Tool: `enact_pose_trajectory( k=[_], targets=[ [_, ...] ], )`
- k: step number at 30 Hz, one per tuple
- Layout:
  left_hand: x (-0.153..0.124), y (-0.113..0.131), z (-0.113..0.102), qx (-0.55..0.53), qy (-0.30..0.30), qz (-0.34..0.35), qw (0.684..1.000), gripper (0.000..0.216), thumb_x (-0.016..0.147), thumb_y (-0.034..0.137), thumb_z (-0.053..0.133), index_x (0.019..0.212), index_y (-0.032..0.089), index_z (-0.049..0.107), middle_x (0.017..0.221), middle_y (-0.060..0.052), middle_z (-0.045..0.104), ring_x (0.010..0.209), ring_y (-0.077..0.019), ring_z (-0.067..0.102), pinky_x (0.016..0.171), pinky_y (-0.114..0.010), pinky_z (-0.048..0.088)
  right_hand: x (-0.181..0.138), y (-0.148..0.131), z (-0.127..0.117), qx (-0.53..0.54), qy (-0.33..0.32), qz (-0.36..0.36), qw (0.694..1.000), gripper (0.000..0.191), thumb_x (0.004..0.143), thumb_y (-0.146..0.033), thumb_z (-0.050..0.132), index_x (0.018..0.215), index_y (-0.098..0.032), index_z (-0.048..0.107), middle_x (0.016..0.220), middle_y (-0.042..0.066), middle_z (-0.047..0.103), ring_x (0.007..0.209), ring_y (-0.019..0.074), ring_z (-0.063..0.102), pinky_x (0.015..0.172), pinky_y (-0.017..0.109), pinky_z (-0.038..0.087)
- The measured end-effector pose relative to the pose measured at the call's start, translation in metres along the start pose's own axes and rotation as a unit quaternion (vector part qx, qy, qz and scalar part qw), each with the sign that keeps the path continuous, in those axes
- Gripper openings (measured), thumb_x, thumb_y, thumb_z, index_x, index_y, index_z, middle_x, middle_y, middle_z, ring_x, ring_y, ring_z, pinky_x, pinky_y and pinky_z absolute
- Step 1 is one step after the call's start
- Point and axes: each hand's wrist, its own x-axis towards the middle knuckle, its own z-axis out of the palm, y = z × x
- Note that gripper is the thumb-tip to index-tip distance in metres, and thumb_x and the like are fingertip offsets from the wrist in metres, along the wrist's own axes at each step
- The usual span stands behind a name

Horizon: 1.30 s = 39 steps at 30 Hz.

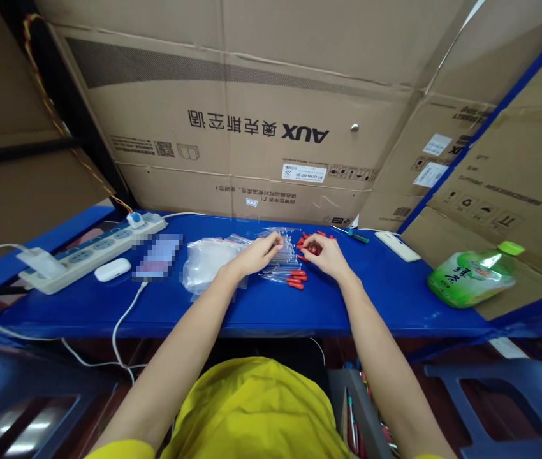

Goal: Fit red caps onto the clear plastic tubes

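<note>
A pile of thin clear glass dropper tubes (286,252) lies on the blue table. My left hand (262,251) is over its left side, thumb and fingers closed in a pinch; whatever they may hold is too small to make out. On the pile's right, my right hand (327,254) is also pinched, among loose red rubber bulbs (305,240). Red shows through the loop of its thumb and forefinger, but I cannot tell what is between the fingertips. Nearer me lie several droppers with red bulbs (296,285) on their right ends. Clear plastic bags (203,264) lie beside my left wrist.
At left are a power strip (103,245), a white earphone case (113,269) and a phone (158,257) on a cable. A green-handled screwdriver (357,236), a white phone-like slab (398,246) and a green bottle (472,277) are at right. Cardboard (252,76) walls the back.
</note>
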Motion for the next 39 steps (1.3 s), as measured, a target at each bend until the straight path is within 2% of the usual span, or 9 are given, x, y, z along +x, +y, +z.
enact_pose_trajectory(
  k=[2, 5, 13, 23, 28, 32, 39],
  targets=[
    [0.002, -0.001, 0.002, 0.012, 0.011, 0.015, 1.0, 0.024, 0.109, 0.034, 0.041, 0.11, 0.019, 0.06, 0.1, -0.007, 0.072, 0.091, -0.021, 0.066, 0.087, -0.033, 0.049, 0.001, -0.006, 0.004, 0.027, 0.011, -0.014, 0.999, 0.022, 0.09, -0.036, 0.07, 0.106, -0.022, 0.077, 0.094, 0.006, 0.078, 0.075, 0.0197, 0.067, 0.071, 0.034, 0.054],
    [0.004, -0.002, 0.003, 0.013, 0.013, 0.037, 0.999, 0.031, 0.11, 0.035, 0.038, 0.109, 0.019, 0.064, 0.111, -0.009, 0.074, 0.104, -0.0224, 0.068, 0.095, -0.034, 0.049, 0.002, -0.014, 0.009, 0.012, 0.02, -0.049, 0.999, 0.019, 0.092, -0.036, 0.069, 0.1, -0.024, 0.081, 0.092, 0.007, 0.078, 0.079, 0.0219, 0.067, 0.076, 0.037, 0.054],
    [0.003, 0.002, 0.005, 0.035, 0.008, 0.018, 0.999, 0.034, 0.112, 0.042, 0.038, 0.113, 0.022, 0.065, 0.103, -0.004, 0.075, 0.093, -0.02, 0.07, 0.083, -0.028, 0.046, 0.0, -0.015, 0.019, 0.069, 0.059, -0.001, 0.996, 0.025, 0.088, -0.044, 0.075, 0.099, -0.022, 0.082, 0.083, 0.005, 0.079, 0.065, 0.0189, 0.064, 0.065, 0.034, 0.052],
    [0.002, 0.013, 0.008, 0.036, -0.002, 0.024, 0.999, 0.039, 0.113, 0.041, 0.035, 0.111, 0.021, 0.068, 0.099, -0.008, 0.075, 0.093, -0.0225, 0.069, 0.085, -0.031, 0.049, -0.001, -0.019, 0.024, 0.105, 0.084, -0.001, 0.991, 0.029, 0.087, -0.05, 0.077, 0.092, -0.022, 0.081, 0.081, 0.005, 0.079, 0.065, 0.019, 0.065, 0.062, 0.033, 0.052],
    [0.002, 0.01, 0.007, 0.08, -0.011, 0.04, 0.996, 0.038, 0.113, 0.038, 0.035, 0.11, 0.021, 0.068, 0.099, -0.008, 0.074, 0.09, -0.022, 0.07, 0.081, -0.029, 0.047, -0.002, -0.018, 0.026, 0.114, 0.08, 0.001, 0.99, 0.031, 0.086, -0.052, 0.078, 0.091, -0.022, 0.082, 0.083, 0.006, 0.081, 0.068, 0.0216, 0.07, 0.065, 0.035, 0.056],
    [0.001, 0.011, 0.004, 0.089, -0.011, 0.048, 0.995, 0.036, 0.113, 0.037, 0.038, 0.115, 0.021, 0.07, 0.107, -0.009, 0.076, 0.095, -0.0235, 0.071, 0.082, -0.029, 0.047, -0.002, -0.015, 0.028, 0.129, 0.076, 0.003, 0.989, 0.032, 0.084, -0.054, 0.079, 0.091, -0.022, 0.082, 0.085, 0.007, 0.081, 0.071, 0.0238, 0.073, 0.07, 0.038, 0.059],
    [0.001, 0.008, 0.004, 0.102, -0.01, 0.052, 0.993, 0.036, 0.112, 0.037, 0.039, 0.115, 0.021, 0.071, 0.107, -0.008, 0.077, 0.098, -0.0232, 0.072, 0.084, -0.029, 0.047, -0.001, -0.013, 0.029, 0.136, 0.068, 0.014, 0.988, 0.034, 0.083, -0.056, 0.08, 0.091, -0.022, 0.081, 0.087, 0.008, 0.082, 0.076, 0.0259, 0.076, 0.073, 0.039, 0.061]
  ],
)
